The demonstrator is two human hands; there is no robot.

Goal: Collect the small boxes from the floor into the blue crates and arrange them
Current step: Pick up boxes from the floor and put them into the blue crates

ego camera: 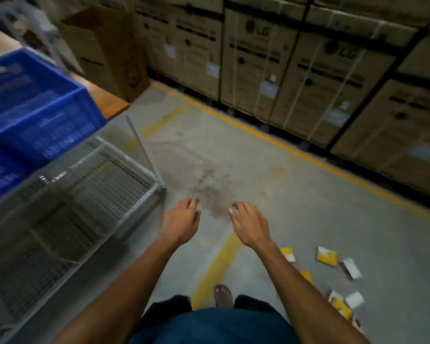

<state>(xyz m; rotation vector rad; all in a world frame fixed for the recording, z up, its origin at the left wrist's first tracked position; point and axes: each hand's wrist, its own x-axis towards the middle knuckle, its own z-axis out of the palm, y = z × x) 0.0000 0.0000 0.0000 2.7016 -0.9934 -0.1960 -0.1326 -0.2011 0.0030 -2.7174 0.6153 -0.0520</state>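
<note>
Both my hands hang over the bare concrete floor and hold nothing. My left hand [181, 220] has loosely curled fingers; my right hand [251, 224] has its fingers spread and relaxed. Several small yellow-and-white boxes [327, 255] lie scattered on the floor at the lower right, beside my right forearm; another small box [350, 269] lies a little further right. A blue crate [85, 100] with stacked items inside stands at the left on a metal mesh trolley [90, 184], well away from both hands.
Tall stacked cardboard cartons [258, 65] line the back and right behind a yellow floor line [283, 145]. An open carton [104, 45] stands at the back left. A thin metal rod [144, 152] leans at the trolley corner. My sandalled foot [223, 295] is on the floor.
</note>
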